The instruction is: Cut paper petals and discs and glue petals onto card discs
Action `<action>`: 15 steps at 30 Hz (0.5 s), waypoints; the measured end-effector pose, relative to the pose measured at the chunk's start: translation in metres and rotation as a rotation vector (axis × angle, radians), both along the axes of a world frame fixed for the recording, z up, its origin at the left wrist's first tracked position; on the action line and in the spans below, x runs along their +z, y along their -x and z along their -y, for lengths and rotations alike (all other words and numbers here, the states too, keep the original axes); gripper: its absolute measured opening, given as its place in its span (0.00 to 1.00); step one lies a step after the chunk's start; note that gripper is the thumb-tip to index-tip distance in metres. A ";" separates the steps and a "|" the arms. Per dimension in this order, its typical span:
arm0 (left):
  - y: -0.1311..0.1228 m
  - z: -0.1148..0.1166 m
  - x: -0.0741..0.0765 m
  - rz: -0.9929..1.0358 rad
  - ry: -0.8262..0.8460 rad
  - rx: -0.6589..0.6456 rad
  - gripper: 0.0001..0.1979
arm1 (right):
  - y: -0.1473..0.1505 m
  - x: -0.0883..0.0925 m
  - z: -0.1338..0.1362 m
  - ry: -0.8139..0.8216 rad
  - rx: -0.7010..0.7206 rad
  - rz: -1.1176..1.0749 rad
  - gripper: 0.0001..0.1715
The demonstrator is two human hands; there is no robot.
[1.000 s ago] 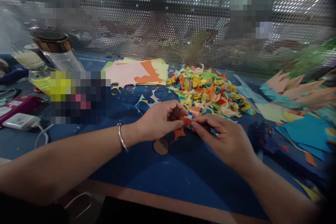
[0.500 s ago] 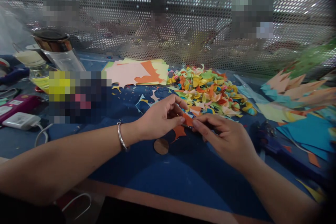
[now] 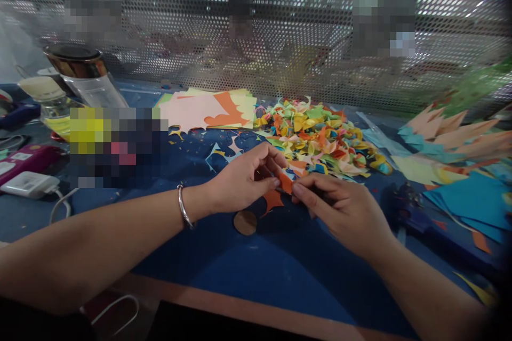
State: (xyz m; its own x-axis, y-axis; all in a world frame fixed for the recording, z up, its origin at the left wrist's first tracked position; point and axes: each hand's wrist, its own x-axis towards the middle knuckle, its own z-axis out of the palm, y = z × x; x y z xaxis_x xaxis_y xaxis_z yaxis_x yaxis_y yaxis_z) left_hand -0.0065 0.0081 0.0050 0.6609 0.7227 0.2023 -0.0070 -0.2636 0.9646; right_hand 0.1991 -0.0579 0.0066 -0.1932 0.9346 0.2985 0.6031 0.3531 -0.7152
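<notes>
Between my two hands is a small piece of orange paper [image 3: 285, 183], bent or curled. My left hand [image 3: 251, 177], with a silver bangle at the wrist, pinches its left end between thumb and fingers. The thumb and forefinger of my right hand [image 3: 340, 203] are closed on its right end. Just below my fingers an orange paper scrap [image 3: 273, 201] with pointed corners lies on the blue table. A round brown disc [image 3: 245, 222] rests nearer to me, below my left hand.
A heap of colourful folded paper pieces [image 3: 316, 136] lies behind my hands. Paper sheets [image 3: 192, 109] are stacked at the back. Bottles [image 3: 94, 85] and a white charger [image 3: 28, 185] stand left. Blue paper [image 3: 474, 205] and a dark-blue glue gun [image 3: 424, 218] lie right. A perforated metal screen [image 3: 192, 26] closes the back.
The orange paper between my fingers has turned slightly, and more of its face shows. Both hands stay almost in the same place.
</notes>
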 end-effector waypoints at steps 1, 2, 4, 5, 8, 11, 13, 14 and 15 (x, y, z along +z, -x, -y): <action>0.000 0.000 0.000 0.000 -0.005 -0.002 0.12 | 0.000 0.000 0.000 0.002 0.003 0.000 0.18; 0.000 0.000 -0.001 -0.001 -0.009 -0.004 0.11 | 0.000 0.001 0.000 0.005 0.008 0.002 0.17; 0.000 0.000 -0.001 0.000 -0.011 -0.002 0.11 | -0.001 0.001 0.000 0.009 0.019 0.007 0.18; 0.000 0.000 -0.001 0.000 -0.010 0.001 0.11 | -0.001 0.001 0.000 0.012 0.022 0.011 0.18; -0.001 0.001 0.000 -0.004 -0.006 0.024 0.12 | -0.002 -0.001 0.000 0.006 0.019 0.026 0.17; -0.001 0.003 0.003 -0.019 -0.003 0.046 0.12 | -0.002 -0.003 0.000 -0.026 0.015 0.053 0.16; -0.001 0.005 0.005 -0.031 -0.004 0.055 0.13 | -0.001 -0.004 0.000 -0.055 0.018 0.075 0.15; -0.001 0.005 0.005 -0.040 -0.001 0.059 0.13 | 0.000 -0.004 0.001 -0.069 0.020 0.083 0.14; -0.001 0.006 0.006 -0.048 0.004 0.060 0.13 | 0.000 -0.004 0.001 -0.078 0.023 0.090 0.14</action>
